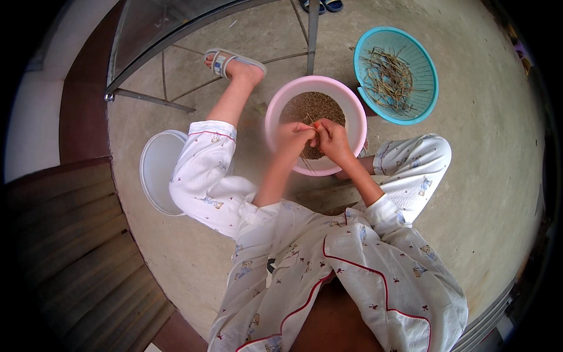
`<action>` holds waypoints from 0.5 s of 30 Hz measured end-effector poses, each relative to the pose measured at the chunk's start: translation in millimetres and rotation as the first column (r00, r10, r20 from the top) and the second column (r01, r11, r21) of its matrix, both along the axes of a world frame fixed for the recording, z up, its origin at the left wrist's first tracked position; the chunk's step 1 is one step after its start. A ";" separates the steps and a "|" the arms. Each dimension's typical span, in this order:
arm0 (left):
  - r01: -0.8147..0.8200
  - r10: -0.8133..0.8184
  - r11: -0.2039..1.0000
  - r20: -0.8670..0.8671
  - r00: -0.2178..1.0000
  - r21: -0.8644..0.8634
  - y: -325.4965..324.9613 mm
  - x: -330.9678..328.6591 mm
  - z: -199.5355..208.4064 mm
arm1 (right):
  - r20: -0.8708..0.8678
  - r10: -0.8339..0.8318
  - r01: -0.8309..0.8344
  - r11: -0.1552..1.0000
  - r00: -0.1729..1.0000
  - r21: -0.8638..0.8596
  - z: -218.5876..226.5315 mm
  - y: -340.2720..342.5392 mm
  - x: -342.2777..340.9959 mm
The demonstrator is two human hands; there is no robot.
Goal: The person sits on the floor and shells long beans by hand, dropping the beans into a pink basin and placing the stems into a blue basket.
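A pink basin with a pale inside stands on the floor in front of me, with small brown seeds spread over its bottom. Over the basin, my left hand and my right hand meet, fingers closed and pinched together. Thin dry stalks stick out below and above the fingers; the fingers hide where exactly each hand grips them. My left hand is slightly blurred. To the right of the basin, a teal plastic basket holds a loose heap of similar dry stalks.
A white bucket is on the floor beside my left leg. A metal-framed table stands at the far left, one leg reaching down behind the basin. Slippers show at the far edge. Dark slatted boards lie at the left.
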State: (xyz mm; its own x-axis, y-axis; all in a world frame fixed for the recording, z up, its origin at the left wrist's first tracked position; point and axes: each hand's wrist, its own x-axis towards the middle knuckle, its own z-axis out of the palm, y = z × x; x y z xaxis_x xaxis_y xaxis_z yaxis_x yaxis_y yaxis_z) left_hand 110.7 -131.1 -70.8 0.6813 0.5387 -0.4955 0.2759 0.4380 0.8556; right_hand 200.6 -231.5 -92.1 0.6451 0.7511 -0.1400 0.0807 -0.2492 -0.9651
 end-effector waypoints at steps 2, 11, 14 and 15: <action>-0.023 0.023 1.000 0.003 1.000 -0.020 1.5 -0.6 -1.0 | -0.157 0.023 -0.025 1.000 0.987 -0.009 6.9 -2.0 2.0; -0.076 0.079 0.995 -0.052 0.995 0.059 1.8 2.0 -7.8 | -0.548 0.030 0.069 0.985 0.836 0.158 2.9 -7.0 10.0; -0.015 0.023 0.984 -0.041 0.999 0.175 -0.4 2.0 -12.6 | -0.729 0.032 0.066 0.992 0.684 0.105 3.3 -7.3 18.3; -0.022 0.023 0.981 -0.001 1.000 0.192 -1.1 1.0 -20.3 | -0.755 0.010 0.081 0.993 0.655 0.083 1.5 -6.4 20.8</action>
State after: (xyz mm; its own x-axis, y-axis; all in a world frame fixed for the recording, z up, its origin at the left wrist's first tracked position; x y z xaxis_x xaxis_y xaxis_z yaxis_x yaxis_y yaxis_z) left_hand 111.7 -132.1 -91.1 0.6666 0.6394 -0.3831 0.2702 0.2717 0.9237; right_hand 221.4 -237.9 -90.7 0.3783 0.7684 -0.5162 -0.6920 -0.1356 -0.7091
